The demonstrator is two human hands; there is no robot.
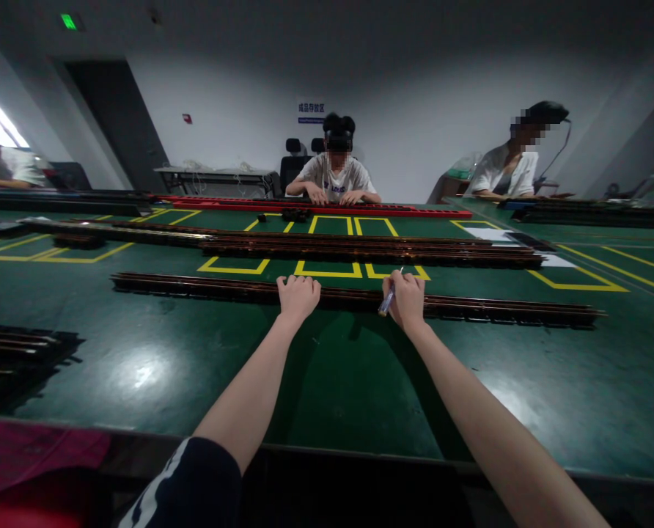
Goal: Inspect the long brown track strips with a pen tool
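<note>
Long dk strip [352, 299], under L hand [298, 296] & R hand [408, 299]

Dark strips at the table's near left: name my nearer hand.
Left. The left hand is at the long strip, beyond and right of the dark strips; the right hand, at the same strip with a slim tool, is farther right.

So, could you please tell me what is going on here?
A person's left hand and right hand are at a long, dark piece lying across the green table. The right hand also holds a slim, pen-like tool. Opposite, a co-worker has both hands at a long red piece.
</note>
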